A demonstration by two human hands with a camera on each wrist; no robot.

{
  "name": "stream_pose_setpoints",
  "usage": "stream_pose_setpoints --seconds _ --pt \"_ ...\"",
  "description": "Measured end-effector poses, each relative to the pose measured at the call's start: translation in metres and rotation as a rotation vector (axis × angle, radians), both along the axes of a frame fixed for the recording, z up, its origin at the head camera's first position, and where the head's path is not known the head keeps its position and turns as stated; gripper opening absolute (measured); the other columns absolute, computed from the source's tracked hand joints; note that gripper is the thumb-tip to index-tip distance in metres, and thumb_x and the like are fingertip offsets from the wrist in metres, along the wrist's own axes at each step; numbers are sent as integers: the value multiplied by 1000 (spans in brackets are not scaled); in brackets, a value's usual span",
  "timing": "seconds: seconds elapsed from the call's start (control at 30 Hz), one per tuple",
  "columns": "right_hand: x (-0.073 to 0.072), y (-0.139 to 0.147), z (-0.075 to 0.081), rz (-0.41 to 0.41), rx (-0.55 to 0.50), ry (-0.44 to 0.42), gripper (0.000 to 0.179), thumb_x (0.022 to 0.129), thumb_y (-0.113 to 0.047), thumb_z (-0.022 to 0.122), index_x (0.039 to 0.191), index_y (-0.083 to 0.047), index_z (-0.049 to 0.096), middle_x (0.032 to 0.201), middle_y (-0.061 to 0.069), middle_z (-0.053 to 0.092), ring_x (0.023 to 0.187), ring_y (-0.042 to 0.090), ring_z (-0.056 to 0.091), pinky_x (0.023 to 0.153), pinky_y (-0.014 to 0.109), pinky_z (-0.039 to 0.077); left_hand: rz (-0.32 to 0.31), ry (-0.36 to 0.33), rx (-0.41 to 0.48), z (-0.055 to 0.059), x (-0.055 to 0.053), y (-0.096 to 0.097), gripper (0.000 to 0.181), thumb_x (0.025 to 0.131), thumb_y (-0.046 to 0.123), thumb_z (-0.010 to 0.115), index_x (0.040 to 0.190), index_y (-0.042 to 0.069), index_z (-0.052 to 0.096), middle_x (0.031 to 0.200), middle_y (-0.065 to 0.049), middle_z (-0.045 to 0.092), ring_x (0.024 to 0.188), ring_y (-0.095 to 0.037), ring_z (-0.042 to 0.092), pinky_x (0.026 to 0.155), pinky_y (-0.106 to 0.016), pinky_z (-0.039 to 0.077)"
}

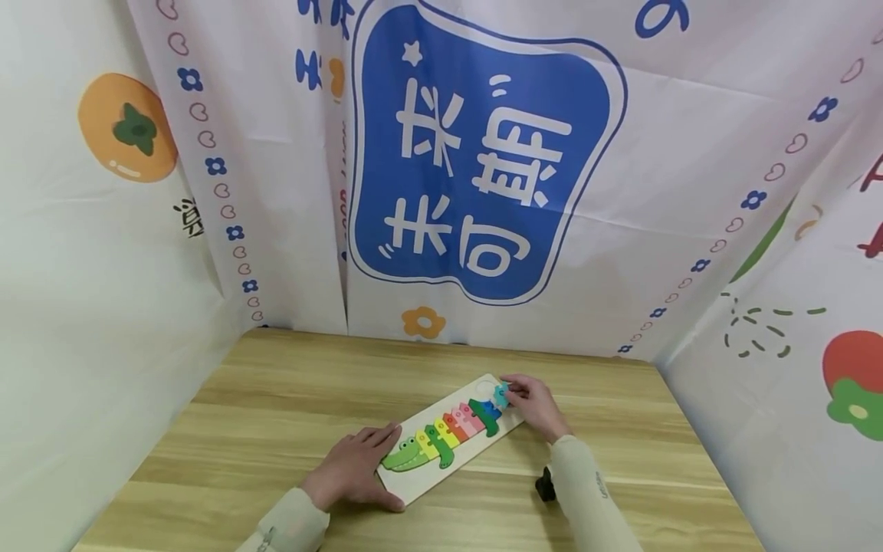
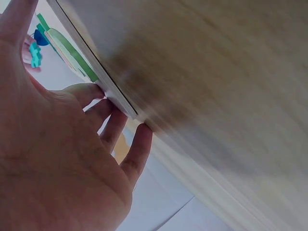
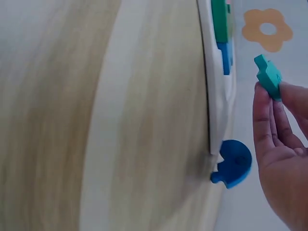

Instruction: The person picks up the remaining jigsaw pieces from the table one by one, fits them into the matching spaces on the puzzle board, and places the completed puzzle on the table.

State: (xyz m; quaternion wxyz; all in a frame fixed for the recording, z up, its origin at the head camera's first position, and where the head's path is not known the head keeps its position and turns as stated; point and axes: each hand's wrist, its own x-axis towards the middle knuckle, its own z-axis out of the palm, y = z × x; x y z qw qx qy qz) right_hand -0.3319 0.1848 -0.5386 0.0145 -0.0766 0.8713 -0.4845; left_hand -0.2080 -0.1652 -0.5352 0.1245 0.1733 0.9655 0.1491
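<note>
A wooden crocodile puzzle board [image 1: 465, 451] lies at a slant on the table, colourful pieces running from the green head [image 1: 405, 458] to a dark blue piece near its far end. My left hand [image 1: 355, 464] grips the near end, thumb at one corner and fingers along the opposite edge. Above the far end, my right hand [image 1: 541, 406] pinches a teal puzzle piece [image 3: 269, 79] between thumb and fingers. A bare round outline shows on the board beside it. Just past the board's end is a curved blue puzzle piece [image 3: 236, 166], hidden behind the hand in the head view.
A small black object [image 1: 545, 484] shows beside the right sleeve. The wood-grain table [image 1: 290, 383] is enclosed at the back and both sides by printed white cloth [image 1: 297, 230].
</note>
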Motion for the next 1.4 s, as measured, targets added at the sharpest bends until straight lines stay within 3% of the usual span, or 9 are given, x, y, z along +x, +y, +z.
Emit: stream_pose_setpoints --seconds 0.27,0.7,0.9,1.23,1.4 --pt "-8 -6 -9 -21 84 0 34 102 -5 63 136 -6 68 118 12 71 107 24 64 96 46 54 -7 -5 -6 4 1 1 123 68 79 79 162 13 36 168 -5 36 148 -32 40 116 -63 35" --pt "-11 -10 -12 -49 111 -57 33 102 -5 62 135 -8 69 121 13 69 108 26 63 100 49 53 -5 -1 -4 4 1 2 123 67 77 80 162 13 36 168 -5 36 147 -32 40 116 -63 35" --pt "-12 -11 -17 -41 141 -70 35 99 -7 68 135 -9 69 117 11 69 102 23 62 93 44 55 -9 -3 -12 0 0 0 124 66 79 79 162 14 36 169 -5 35 148 -31 40 116 -62 35" --pt "-10 -19 -13 -78 237 -83 35 98 -18 73 132 -12 72 116 10 69 100 23 60 95 48 52 4 -15 -14 0 0 0 125 66 78 80 162 13 35 169 -5 35 149 -31 39 116 -61 35" --pt "-10 -22 -12 -102 261 -109 34 98 -21 73 131 -13 73 121 11 70 107 26 61 101 53 51 6 -18 -16 -2 0 0 125 66 79 80 163 14 35 169 -5 35 148 -31 39 116 -61 35"
